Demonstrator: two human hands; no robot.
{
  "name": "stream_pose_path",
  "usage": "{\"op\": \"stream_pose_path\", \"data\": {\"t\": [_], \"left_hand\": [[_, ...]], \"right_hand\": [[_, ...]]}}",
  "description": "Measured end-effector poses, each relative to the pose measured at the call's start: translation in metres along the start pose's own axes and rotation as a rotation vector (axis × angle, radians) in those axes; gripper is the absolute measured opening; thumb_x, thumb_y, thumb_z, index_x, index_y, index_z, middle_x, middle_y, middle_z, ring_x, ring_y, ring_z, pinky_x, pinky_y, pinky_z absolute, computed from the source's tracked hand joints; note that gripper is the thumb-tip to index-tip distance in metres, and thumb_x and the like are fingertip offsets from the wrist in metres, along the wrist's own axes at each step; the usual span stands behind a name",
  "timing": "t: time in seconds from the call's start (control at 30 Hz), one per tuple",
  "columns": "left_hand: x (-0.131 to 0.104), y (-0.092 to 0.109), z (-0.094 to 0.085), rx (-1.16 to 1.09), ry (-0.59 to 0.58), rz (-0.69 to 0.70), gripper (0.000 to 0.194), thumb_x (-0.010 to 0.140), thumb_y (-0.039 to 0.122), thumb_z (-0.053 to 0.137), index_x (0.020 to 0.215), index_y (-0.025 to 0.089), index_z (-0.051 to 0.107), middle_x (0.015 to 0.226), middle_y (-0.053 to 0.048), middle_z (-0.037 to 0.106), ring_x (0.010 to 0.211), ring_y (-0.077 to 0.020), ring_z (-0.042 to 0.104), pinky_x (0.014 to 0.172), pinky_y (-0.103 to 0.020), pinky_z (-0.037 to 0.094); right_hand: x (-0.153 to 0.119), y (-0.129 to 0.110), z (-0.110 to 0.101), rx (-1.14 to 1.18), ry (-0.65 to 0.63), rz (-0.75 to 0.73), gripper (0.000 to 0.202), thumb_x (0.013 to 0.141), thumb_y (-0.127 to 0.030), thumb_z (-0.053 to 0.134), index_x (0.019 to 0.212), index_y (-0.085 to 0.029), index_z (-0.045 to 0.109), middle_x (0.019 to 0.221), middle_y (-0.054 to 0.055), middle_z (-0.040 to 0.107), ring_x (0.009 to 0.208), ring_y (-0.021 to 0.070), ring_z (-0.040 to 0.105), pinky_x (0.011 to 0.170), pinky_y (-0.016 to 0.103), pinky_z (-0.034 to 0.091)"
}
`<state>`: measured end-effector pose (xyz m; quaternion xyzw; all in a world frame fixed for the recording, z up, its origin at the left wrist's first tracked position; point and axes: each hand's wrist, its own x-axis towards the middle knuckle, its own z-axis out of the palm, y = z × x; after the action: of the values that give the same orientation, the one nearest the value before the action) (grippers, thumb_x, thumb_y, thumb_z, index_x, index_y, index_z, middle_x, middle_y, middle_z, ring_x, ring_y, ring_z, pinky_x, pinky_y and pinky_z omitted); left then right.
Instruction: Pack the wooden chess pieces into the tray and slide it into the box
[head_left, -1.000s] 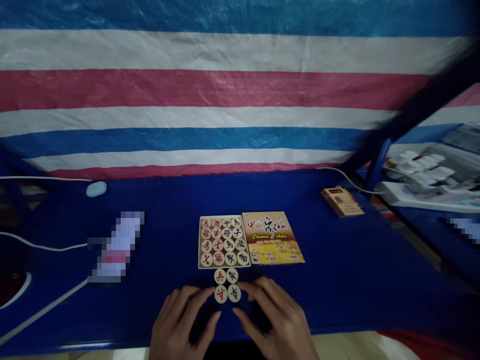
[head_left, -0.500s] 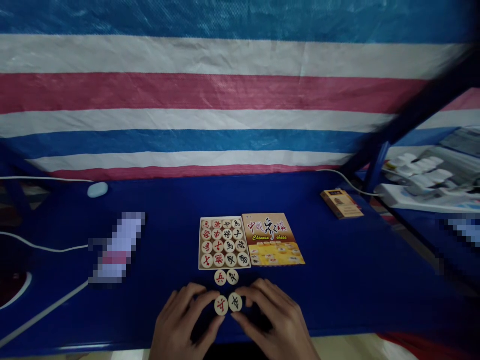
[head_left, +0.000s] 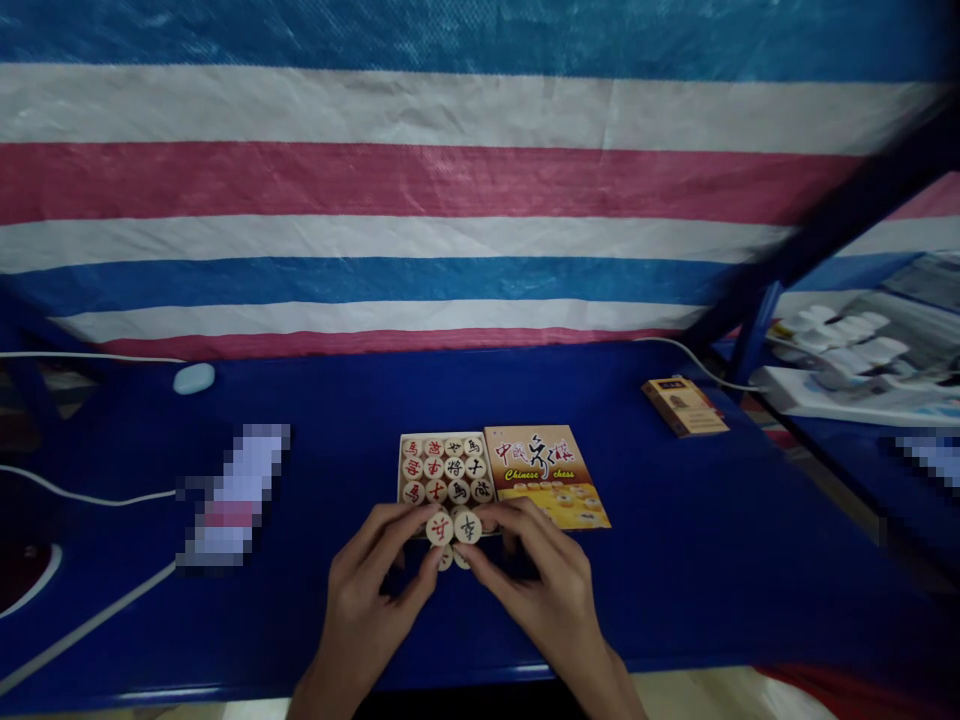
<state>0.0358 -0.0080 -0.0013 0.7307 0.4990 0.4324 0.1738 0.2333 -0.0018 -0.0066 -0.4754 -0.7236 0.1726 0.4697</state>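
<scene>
Between thumb and forefinger, my left hand point(head_left: 379, 575) pinches a round Chinese chess piece with a red character point(head_left: 439, 529). My right hand point(head_left: 544, 565) grips a piece with a black character point(head_left: 468, 527) the same way, and the two pieces are side by side. They are in front of the near edge of an open box point(head_left: 401, 460) filled with rows of pieces, hiding part of its last row. Two more pieces point(head_left: 445, 558) peek out below the held ones, mostly covered. Right of the box lies its printed "Chinese chess" lid point(head_left: 551, 475).
On the blue table point(head_left: 675, 590), a blurred-out phone-like device point(head_left: 240, 495) with a cable lies left. A pale earbud-like case point(head_left: 194, 378) is at the back left, a small tan box point(head_left: 684, 406) at the back right. A power strip point(head_left: 847, 395) stands far right, behind a blue frame post.
Both hands have moved away from me with the two pieces, from the near side of the table up to the box's near edge. The two loose pieces are now mostly covered.
</scene>
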Motion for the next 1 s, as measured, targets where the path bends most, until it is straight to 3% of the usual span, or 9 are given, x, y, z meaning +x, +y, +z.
{"op": "stream_pose_path", "data": {"t": [0.37,1.0], "left_hand": [[-0.0037,-0.0018,-0.0012,-0.034,-0.022,-0.001,0.037,0.092,0.015,0.063,0.127,0.028,0.065,0.109,-0.003,0.067,0.072,-0.0084,0.064,0.064,-0.022,0.056],[-0.0040,-0.0035,-0.0003,-0.041,-0.017,0.000,0.037,0.091,0.015,0.066,0.125,0.029,0.066,0.109,-0.001,0.067,0.070,-0.0078,0.061,0.064,-0.023,0.055]], "right_hand": [[-0.0026,-0.0006,-0.0002,0.014,-0.012,-0.008,0.027,0.087,-0.020,0.073,0.113,-0.027,0.065,0.087,0.000,0.068,0.071,0.0134,0.062,0.064,0.029,0.055],[-0.0046,0.0011,0.0002,0.010,-0.046,0.004,0.028,0.086,-0.020,0.075,0.111,-0.025,0.064,0.093,0.001,0.068,0.077,0.0137,0.061,0.069,0.030,0.053]]}}
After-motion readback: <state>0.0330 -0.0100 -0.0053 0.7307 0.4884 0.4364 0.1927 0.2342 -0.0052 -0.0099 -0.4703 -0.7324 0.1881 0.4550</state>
